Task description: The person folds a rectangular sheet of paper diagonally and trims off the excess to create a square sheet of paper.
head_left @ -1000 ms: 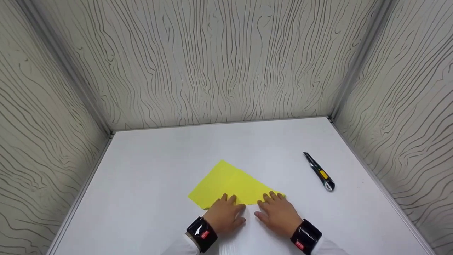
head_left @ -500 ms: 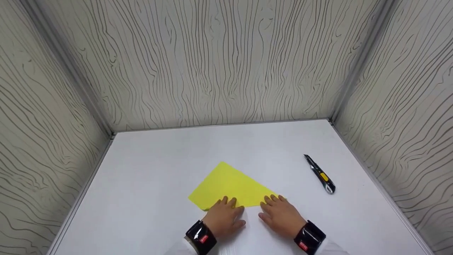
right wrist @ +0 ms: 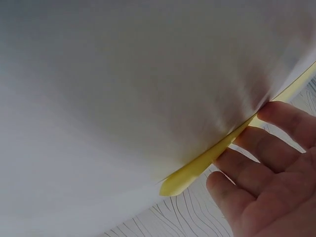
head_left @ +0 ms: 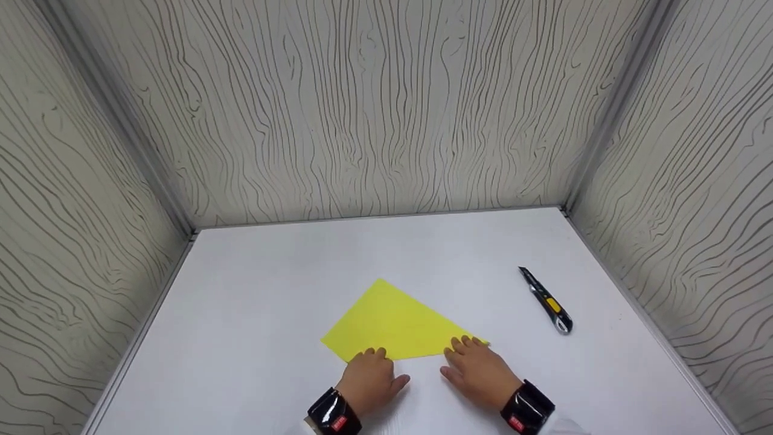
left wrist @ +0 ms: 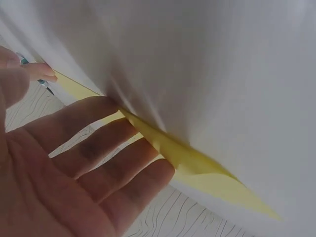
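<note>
A folded sheet of yellow paper (head_left: 392, 320) lies flat on the white table, its near edge toward me. My left hand (head_left: 367, 377) rests its fingertips on that near edge, left of the middle; in the left wrist view the fingers (left wrist: 106, 143) are straight and spread against the paper (left wrist: 197, 163), which lifts a little at the fold. Toward the paper's right corner, my right hand (head_left: 480, 371) presses with its fingers extended. The right wrist view has those fingers (right wrist: 252, 168) along the paper's edge (right wrist: 187, 175). Neither hand curls round anything.
A black and yellow utility knife (head_left: 546, 302) lies on the table to the right of the paper, its tip pointing away from me. The white table (head_left: 259, 284) is bounded by wood-grain patterned panels (head_left: 386, 109) at the back and both sides.
My left hand has drawn back toward me and slightly left along the paper's near edge, uncovering more of it. My right hand stays near the right corner, shifted only slightly.
</note>
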`<action>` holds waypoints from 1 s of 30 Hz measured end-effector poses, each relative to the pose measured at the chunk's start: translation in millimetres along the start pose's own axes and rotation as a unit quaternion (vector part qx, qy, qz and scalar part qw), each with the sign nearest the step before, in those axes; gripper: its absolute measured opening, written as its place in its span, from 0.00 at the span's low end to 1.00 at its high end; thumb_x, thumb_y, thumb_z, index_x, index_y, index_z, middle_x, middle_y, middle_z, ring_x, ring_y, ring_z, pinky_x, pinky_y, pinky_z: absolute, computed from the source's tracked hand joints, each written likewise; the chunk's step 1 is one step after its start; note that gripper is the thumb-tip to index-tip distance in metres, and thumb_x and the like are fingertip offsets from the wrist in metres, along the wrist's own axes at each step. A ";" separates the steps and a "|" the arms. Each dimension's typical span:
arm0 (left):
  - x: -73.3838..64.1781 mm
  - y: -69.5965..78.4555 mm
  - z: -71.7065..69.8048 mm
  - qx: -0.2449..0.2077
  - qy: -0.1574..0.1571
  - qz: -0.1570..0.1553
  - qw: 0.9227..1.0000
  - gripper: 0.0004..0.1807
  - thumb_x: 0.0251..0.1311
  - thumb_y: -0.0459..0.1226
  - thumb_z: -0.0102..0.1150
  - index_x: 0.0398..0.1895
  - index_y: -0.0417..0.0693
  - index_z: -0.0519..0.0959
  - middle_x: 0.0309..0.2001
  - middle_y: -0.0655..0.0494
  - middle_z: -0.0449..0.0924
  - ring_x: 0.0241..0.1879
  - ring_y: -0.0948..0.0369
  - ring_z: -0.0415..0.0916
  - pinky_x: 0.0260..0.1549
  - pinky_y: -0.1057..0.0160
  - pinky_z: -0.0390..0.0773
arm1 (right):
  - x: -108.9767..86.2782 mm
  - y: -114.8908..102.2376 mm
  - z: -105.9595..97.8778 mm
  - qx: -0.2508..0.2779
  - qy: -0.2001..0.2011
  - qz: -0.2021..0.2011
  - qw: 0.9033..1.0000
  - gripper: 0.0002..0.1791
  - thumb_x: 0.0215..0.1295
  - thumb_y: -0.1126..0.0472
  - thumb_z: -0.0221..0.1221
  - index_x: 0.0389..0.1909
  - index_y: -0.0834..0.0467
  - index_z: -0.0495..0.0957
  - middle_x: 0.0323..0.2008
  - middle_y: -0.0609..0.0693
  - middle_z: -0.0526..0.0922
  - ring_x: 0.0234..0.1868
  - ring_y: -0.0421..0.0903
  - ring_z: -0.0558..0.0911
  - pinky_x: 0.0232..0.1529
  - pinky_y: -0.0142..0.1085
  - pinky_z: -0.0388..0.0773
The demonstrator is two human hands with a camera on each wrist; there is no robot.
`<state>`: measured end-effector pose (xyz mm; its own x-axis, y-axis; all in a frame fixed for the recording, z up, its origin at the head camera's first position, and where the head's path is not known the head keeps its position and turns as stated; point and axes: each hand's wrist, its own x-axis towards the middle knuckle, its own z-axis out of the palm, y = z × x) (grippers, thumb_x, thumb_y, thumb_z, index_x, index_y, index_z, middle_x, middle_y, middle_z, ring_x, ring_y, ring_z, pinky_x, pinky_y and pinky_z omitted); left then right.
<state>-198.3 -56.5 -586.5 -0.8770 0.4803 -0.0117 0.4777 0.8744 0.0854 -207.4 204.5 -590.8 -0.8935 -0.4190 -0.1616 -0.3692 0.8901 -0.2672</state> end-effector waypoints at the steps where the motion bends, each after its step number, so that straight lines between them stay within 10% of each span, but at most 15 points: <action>1: -0.5 -1.8 -0.4 -0.011 0.000 0.001 1.000 0.32 0.76 0.60 0.58 0.25 0.43 0.85 0.34 0.51 0.81 0.37 0.54 0.79 0.44 0.54 0.86 | 0.6 0.1 0.3 0.000 -0.001 0.001 1.000 0.31 0.82 0.44 0.57 0.70 0.63 0.80 0.74 0.67 0.76 0.77 0.66 0.74 0.79 0.63 0.67; 10: -13.1 -13.3 4.5 -0.032 0.020 0.007 0.999 0.27 0.75 0.60 0.59 0.29 0.47 0.81 0.31 0.56 0.75 0.33 0.56 0.71 0.31 0.57 0.77 | -2.9 2.7 5.5 0.008 0.001 -0.004 1.000 0.31 0.82 0.42 0.56 0.71 0.60 0.80 0.75 0.63 0.77 0.78 0.64 0.73 0.78 0.63 0.68; 25: -10.2 -13.3 8.5 -0.018 -0.039 -0.010 0.999 0.40 0.69 0.69 0.60 0.49 0.38 0.87 0.50 0.46 0.84 0.54 0.44 0.82 0.55 0.49 0.88 | -7.2 19.7 2.4 0.000 0.029 -0.065 0.997 0.31 0.83 0.39 0.53 0.71 0.56 0.81 0.75 0.60 0.78 0.76 0.64 0.75 0.76 0.62 0.70; 30: -7.7 -12.6 7.1 -0.021 -0.044 -0.016 0.999 0.41 0.67 0.72 0.59 0.45 0.40 0.86 0.46 0.49 0.82 0.48 0.49 0.79 0.48 0.52 0.89 | -11.0 22.6 -2.5 -0.018 0.034 -0.056 0.998 0.29 0.82 0.40 0.55 0.70 0.56 0.82 0.73 0.59 0.80 0.74 0.64 0.78 0.75 0.63 0.72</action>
<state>-197.2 -70.7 -594.6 -0.8827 0.4588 -0.1020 0.4462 0.8862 0.1250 -206.5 229.7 -592.8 -0.8611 -0.5038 -0.0681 -0.4748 0.8450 -0.2461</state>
